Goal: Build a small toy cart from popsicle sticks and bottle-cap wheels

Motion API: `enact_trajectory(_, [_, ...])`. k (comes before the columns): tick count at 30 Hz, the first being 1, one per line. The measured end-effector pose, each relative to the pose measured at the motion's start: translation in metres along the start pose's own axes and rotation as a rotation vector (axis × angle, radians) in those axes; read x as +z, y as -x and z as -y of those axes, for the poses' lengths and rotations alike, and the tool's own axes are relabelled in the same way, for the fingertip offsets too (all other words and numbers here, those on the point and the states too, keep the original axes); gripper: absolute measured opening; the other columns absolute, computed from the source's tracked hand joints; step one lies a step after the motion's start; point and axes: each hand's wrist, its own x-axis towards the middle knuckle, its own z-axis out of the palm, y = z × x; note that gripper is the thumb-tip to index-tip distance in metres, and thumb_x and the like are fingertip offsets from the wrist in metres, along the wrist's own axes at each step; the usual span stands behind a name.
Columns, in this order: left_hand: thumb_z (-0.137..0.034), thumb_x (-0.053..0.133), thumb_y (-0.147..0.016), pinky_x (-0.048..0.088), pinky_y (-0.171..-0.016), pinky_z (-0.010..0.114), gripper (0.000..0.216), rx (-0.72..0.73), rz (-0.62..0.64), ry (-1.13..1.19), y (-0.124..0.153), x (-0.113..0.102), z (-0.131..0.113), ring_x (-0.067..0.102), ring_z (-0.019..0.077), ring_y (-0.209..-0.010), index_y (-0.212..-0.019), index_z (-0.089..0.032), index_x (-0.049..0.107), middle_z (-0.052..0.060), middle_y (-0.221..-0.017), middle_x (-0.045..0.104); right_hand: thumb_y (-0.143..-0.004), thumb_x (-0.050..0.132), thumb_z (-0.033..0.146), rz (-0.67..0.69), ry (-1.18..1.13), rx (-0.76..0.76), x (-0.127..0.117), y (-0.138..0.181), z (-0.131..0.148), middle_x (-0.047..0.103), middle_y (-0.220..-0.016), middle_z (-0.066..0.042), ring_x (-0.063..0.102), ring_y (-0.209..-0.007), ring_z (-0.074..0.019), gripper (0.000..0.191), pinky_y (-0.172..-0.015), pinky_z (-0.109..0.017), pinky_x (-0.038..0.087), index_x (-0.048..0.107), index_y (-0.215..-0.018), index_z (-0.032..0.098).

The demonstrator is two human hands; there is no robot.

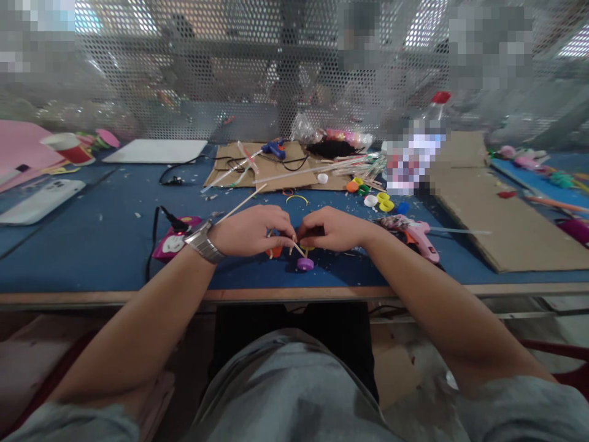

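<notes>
My left hand [255,229], with a metal watch [205,243] at its wrist, is closed in a pinch on a small piece made of thin wooden sticks [299,248] and bottle caps. My right hand [332,227] is closed on the same piece from the other side, its fingertips close to the left ones. A purple cap [305,264] is at the near end of a stick. An orange cap [274,250] and a yellow cap [307,247] show partly below the fingers. A longer wooden stick [243,202] slants out behind my left hand; whether it is held is hidden.
A pink glue gun [421,239] lies right of my right forearm, a purple corded device [177,239] by my left wrist. Beyond are loose bottle caps [384,201], a blue glue gun [275,148] on cardboard [285,175], and a plastic bottle [426,144]. A phone [43,199] lies far left.
</notes>
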Motion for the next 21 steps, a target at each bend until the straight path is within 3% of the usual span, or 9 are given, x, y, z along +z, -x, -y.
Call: enact_trajectory(21, [-0.038,0.070,-0.104,0.051,-0.086,0.031,0.020,-0.005,0.036,-0.036,-0.0014,0.0056,-0.0042,0.072,0.0200,-0.091,-0.103,-0.023,0.084,0.005,-0.095,0.082,-0.095,0.071,0.032,0.022,0.004,0.001,-0.0035,0.0015,-0.0030,0.076,-0.087,-0.003,0.064,-0.077,-0.0167,0.021,-0.071,-0.028,0.045,0.083,-0.107,0.018])
